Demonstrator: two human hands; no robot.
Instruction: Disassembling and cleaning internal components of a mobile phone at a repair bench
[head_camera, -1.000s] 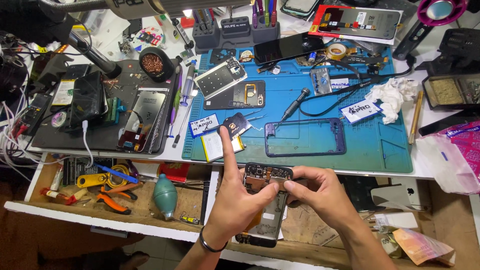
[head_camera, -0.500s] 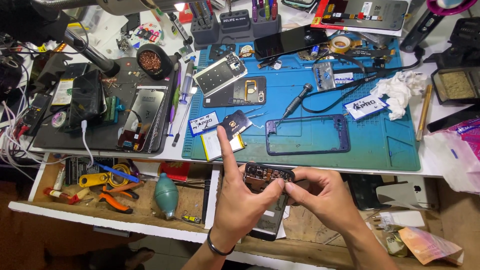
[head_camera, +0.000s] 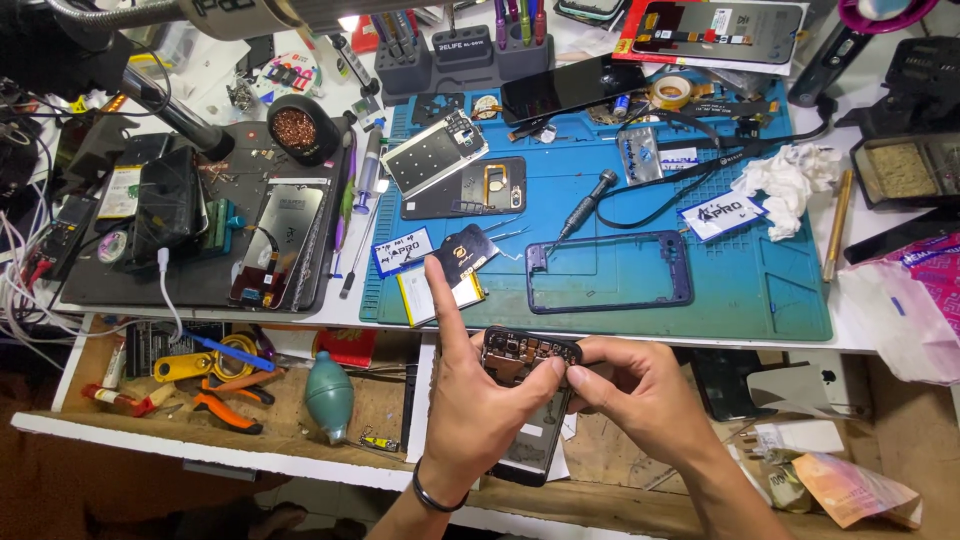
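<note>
Cradling opened smartphone (head_camera: 527, 400), left hand (head_camera: 480, 410) grips body, index raised; right hand (head_camera: 640, 395) pinches top edge. Light, stiff, fragile inside; hold by frame edges.

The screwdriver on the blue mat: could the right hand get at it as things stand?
Probably yes, once freed. The screwdriver lies in the open on the mat beyond the empty phone frame, but the right hand is on the opened phone.

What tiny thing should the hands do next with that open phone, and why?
Probably keep the opened phone steady in the left hand and let the right hand work its fingertips along the top edge. Both thumbs already pinch there, where the bare inner parts show, and the left forefinger points up, clear of it.
</note>
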